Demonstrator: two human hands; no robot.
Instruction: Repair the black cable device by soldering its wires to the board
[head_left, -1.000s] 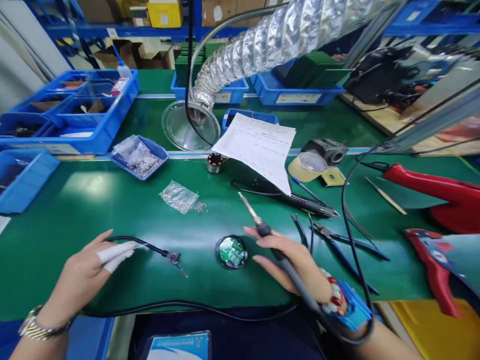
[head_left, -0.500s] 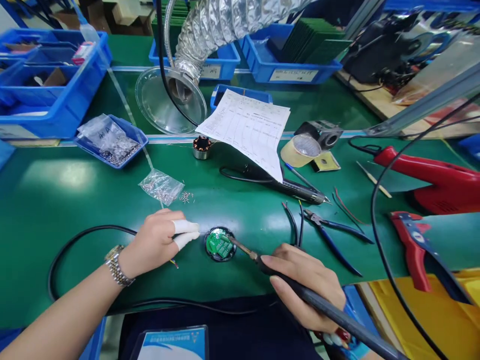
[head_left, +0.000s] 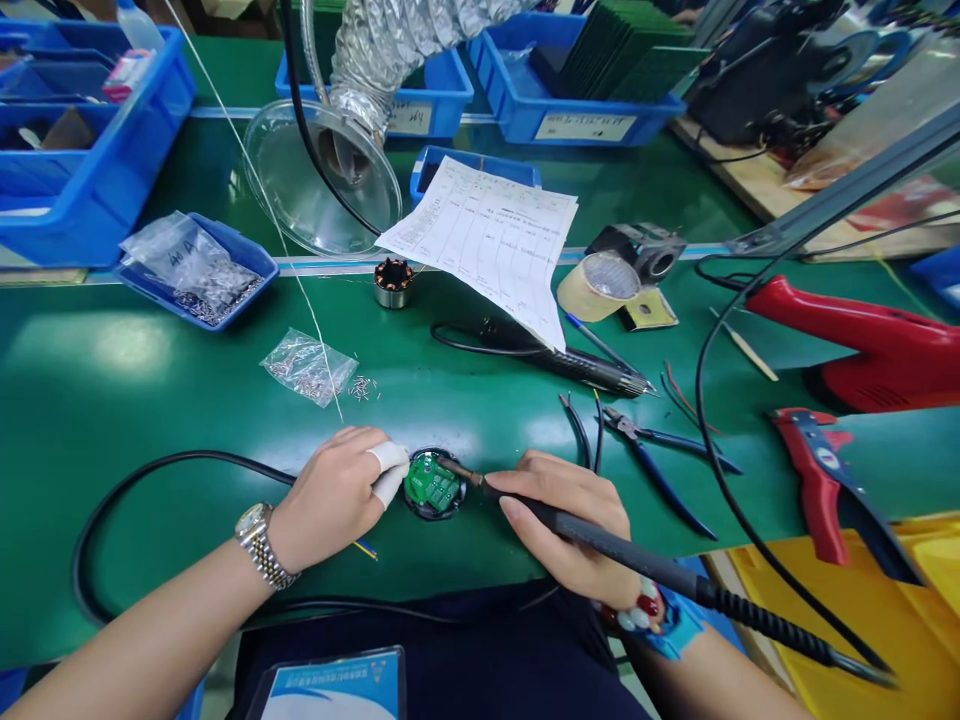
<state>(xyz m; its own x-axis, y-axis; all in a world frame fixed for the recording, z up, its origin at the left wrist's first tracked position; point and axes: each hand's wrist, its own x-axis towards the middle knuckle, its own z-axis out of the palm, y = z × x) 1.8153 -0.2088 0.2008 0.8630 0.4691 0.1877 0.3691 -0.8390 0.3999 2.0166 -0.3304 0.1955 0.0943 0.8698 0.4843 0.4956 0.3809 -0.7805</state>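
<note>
A small round green circuit board (head_left: 433,484) in a black rim lies on the green table. My left hand (head_left: 341,492), with white covers on thumb and forefinger, pinches at the board's left edge; what is between the fingertips is too small to make out. A black cable with coloured wire ends (head_left: 366,549) runs beneath this hand. My right hand (head_left: 566,520) holds a soldering iron (head_left: 600,535) like a pen, and its tip touches or hovers just over the board's upper right part.
Cutters (head_left: 645,445), a red-handled stripper (head_left: 814,480) and a red heat tool (head_left: 847,340) lie to the right. Behind are a screwdriver (head_left: 600,370), a paper sheet (head_left: 491,240), a screw bag (head_left: 307,368), a metal-ringed coil (head_left: 393,285) and a fume hose (head_left: 405,55).
My left hand has moved right, up to the board's edge. My right hand and the iron have shifted left, the tip now higher on the board. The whole view has shifted slightly.
</note>
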